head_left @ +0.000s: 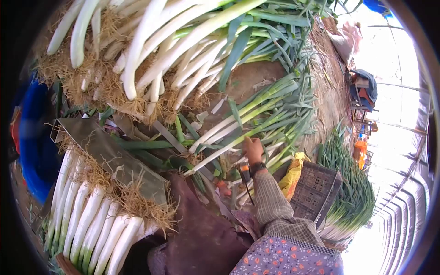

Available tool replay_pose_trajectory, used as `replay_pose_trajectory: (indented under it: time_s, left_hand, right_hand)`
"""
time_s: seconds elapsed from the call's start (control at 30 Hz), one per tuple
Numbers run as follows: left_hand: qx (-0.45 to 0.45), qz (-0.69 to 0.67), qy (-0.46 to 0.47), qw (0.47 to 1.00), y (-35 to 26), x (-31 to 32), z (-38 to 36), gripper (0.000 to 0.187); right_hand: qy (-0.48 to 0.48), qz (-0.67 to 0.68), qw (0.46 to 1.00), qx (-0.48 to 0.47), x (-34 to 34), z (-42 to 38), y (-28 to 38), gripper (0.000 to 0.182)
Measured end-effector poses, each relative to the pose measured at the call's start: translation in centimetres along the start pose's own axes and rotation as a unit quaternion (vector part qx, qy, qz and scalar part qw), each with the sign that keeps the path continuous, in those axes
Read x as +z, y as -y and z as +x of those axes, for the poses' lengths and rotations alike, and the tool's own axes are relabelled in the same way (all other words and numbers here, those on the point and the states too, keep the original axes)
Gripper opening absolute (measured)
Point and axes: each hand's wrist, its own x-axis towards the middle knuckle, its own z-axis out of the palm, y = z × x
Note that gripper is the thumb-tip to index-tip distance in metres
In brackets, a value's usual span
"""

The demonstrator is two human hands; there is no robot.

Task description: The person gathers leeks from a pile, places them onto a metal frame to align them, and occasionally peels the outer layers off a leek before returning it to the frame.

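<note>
My right hand (253,150), in a checked sleeve with a dark band at the wrist, is closed around a leek (215,158) with a white stalk and green leaves to the right. A small orange and black object (245,173) sits beside that wrist. Lower and to the left, part of my left hand (223,188) shows near the dark brown apron (197,229). Its fingers are mostly hidden among the stalks. More loose leeks (224,123) lie just beyond my right hand. A large heap of leeks (183,50) with earthy roots fills the top.
Cleaned leeks (91,220) lie in a row at lower left, roots against a metal plate (110,151). A blue tub (34,137) stands behind. To the right are a yellow bag (292,176), a dark plastic crate (316,188) and a leek pile (350,183).
</note>
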Motion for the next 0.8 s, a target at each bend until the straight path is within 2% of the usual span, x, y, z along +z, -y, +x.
replay_pose_trajectory:
  time_s: [0.07, 0.17, 0.2, 0.27, 0.33, 0.43, 0.47, 0.5, 0.57, 0.63, 0.7, 0.73, 0.77, 0.8]
  left_hand:
    - [-0.016, -0.004, 0.022, 1.000, -2.7, -2.1, 0.6, 0.034]
    - [0.054, 0.050, 0.036, 0.997, 0.0, -0.7, 0.1, 0.036]
    - [0.050, 0.036, 0.041, 0.997, 0.4, -0.7, -0.1, 0.036]
    - [0.044, 0.008, 0.049, 0.998, -0.1, -1.1, 0.1, 0.036]
    - [0.041, 0.038, 0.058, 0.997, -0.5, -1.1, 0.4, 0.035]
    - [0.039, 0.083, 0.083, 0.992, -0.9, -1.7, 0.1, 0.035]
    - [0.038, 0.097, 0.089, 0.991, -0.9, -1.8, 0.1, 0.035]
    - [0.050, 0.103, 0.078, 0.990, -0.4, -1.5, 0.0, 0.035]
    - [0.071, 0.114, 0.053, 0.990, 0.8, -0.4, -0.5, 0.036]
    - [0.062, 0.073, 0.042, 0.994, 1.0, -0.3, -0.7, 0.037]
    - [0.059, 0.053, 0.037, 0.996, 0.8, -0.7, -0.4, 0.037]
    - [0.063, 0.056, 0.036, 0.996, 0.5, -0.8, -0.2, 0.037]
    - [0.068, 0.059, 0.035, 0.995, 0.5, -0.9, -0.2, 0.037]
    - [0.072, 0.060, 0.034, 0.995, 0.4, -0.9, 0.0, 0.037]
  right_hand:
    - [0.014, 0.061, 0.995, 0.081, 1.8, -0.5, 5.0, 0.051]
    - [-0.076, -0.017, 0.997, -0.018, 4.3, 3.2, 6.2, 0.072]
    - [-0.080, -0.017, 0.995, -0.048, 4.1, 4.2, 6.9, 0.055]
    - [-0.084, -0.095, 0.983, -0.130, 3.7, 7.2, 8.4, 0.043]
    - [-0.096, -0.087, 0.986, -0.101, 3.7, 9.7, 9.6, 0.038]
    - [-0.063, -0.098, 0.987, -0.110, 2.9, 13.5, 11.9, 0.035]
    - [-0.087, -0.122, 0.984, -0.094, 2.5, 12.7, 13.6, 0.037]
    - [-0.157, -0.147, 0.973, -0.084, 1.8, 9.7, 16.3, 0.039]
    - [-0.226, -0.169, 0.950, -0.131, 1.5, 6.4, 19.9, 0.043]
    - [-0.149, -0.191, 0.919, -0.312, 4.7, 9.8, 18.6, 0.049]
    - [-0.004, -0.041, 0.955, -0.293, 6.8, 10.2, 20.4, 0.051]
    - [0.097, 0.121, 0.973, -0.173, 8.0, 8.2, 22.9, 0.051]
    - [0.156, 0.238, 0.954, -0.097, 9.3, 7.1, 24.2, 0.049]
    - [0.211, 0.351, 0.912, -0.022, 10.1, 6.2, 25.3, 0.047]
